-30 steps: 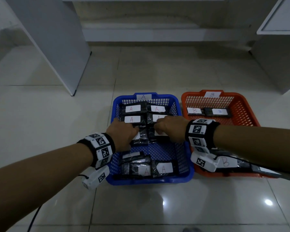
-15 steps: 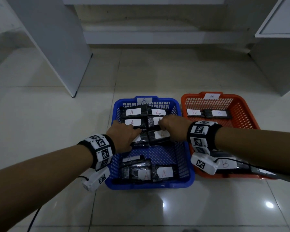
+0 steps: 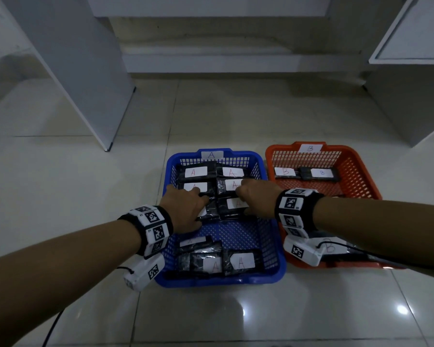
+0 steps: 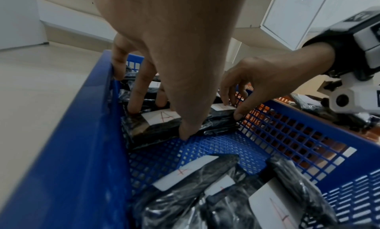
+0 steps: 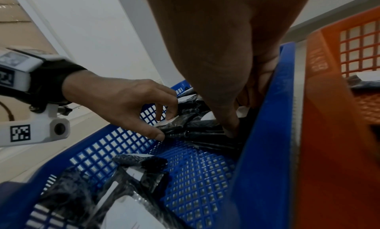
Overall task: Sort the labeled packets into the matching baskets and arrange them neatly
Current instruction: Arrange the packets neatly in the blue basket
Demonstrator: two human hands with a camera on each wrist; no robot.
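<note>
On the floor stands a blue basket (image 3: 221,280) tagged A, holding several black packets with white A labels. My left hand (image 3: 194,205) spans one A packet (image 4: 144,129) in the third row, thumb (image 4: 186,132) at its near edge and fingers (image 4: 133,108) on its far side. My right hand (image 3: 246,199) holds the neighbouring A packet (image 3: 236,204) the same way, thumb (image 4: 238,117) at its near edge. Two rows of A packets (image 3: 196,172) lie beyond. More A packets (image 3: 216,265) lie loosely at the near end. The orange basket (image 3: 361,169) tagged B holds B packets (image 3: 321,173).
Another B packet (image 3: 332,247) lies at the orange basket's near end, under my right forearm. A white panel (image 3: 85,71) stands at the back left and a white cabinet (image 3: 411,101) at the back right. Glossy tiles surround the baskets.
Both hands have slid their two A packets away from me, up against the second row. More blue mesh now shows between them and the near packets.
</note>
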